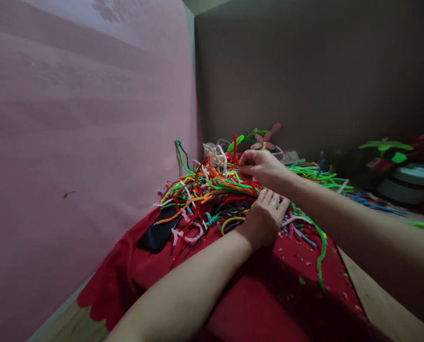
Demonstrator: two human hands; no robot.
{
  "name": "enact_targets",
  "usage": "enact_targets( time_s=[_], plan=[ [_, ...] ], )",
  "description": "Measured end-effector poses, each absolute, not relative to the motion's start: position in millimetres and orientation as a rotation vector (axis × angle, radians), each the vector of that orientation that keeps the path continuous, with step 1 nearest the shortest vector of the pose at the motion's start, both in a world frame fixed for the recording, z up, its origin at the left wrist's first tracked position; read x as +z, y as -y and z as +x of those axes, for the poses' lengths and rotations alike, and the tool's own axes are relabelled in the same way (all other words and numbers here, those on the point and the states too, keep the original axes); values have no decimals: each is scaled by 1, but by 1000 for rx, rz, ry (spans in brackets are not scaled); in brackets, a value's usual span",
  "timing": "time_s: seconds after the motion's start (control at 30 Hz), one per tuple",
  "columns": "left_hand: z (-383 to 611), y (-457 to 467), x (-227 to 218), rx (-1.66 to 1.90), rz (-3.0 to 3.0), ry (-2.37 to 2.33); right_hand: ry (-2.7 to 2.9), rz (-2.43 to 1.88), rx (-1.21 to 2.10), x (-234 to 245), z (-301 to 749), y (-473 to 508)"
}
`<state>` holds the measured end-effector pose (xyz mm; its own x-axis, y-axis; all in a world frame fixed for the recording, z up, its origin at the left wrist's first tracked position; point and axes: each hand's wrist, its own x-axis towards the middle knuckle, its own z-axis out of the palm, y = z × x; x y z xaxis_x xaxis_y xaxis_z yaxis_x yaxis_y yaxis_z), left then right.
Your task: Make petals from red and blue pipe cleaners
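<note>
A tangled heap of multicoloured pipe cleaners [212,183] lies on a red cloth [262,294]. My left hand [266,216] rests palm down on the near right side of the heap, its fingers stretched out. Above and beyond it, my right hand [258,166] is over the heap with thumb and fingers pinched together. Red strands show right by those fingertips, but what they pinch is hidden. A green pipe cleaner [322,256] trails from the heap towards the front. At the left edge of the heap lies a black phone [158,232], partly covered by an orange pipe cleaner [171,219].
A pink wall [91,142] rises close on the left, a dark wall [304,71] behind. Pink fuzzy flowers [264,141] stand behind the heap. On the right are a light-lidded container [411,183] and a green leafy piece [386,145]. Small scraps litter the cloth.
</note>
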<state>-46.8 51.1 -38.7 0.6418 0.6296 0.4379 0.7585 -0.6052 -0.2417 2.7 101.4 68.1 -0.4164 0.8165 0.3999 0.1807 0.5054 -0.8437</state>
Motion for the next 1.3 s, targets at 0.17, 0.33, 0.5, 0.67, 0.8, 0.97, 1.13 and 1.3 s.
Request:
enact_targets(
  time_s=[0.17, 0.33, 0.5, 0.67, 0.8, 0.97, 1.13, 1.3],
  plan=[
    [-49, -54, -44, -428, -2549, 1167, 1612, -493, 1038, 113, 1, -72],
    [-52, -55, -44, -762, -2645, 1157, 1383, -243, 1027, 164, 15, -40],
    [-42, -38, -17, -1869, -2719, 1245, 1058, -408, 1255, 125, 54, -40],
    [-33, -12, 12, -3156, -2881, 1100, 874, -577, 1301, 54, 104, -29],
    [-31, -9, 13, -3566, -2685, 1177, 674, -672, 1409, 25, 125, -9],
    [-28, -10, 6, -3356, -2763, 1587, 467, -583, 1488, 7, 145, -5],
    [-30, -14, 3, -3179, -2872, 1656, 459, -587, 1478, 0, 160, -4],
    [-40, -29, -2, -3413, -2482, 1796, 447, -625, 1485, 2, 167, -1]
  ],
)
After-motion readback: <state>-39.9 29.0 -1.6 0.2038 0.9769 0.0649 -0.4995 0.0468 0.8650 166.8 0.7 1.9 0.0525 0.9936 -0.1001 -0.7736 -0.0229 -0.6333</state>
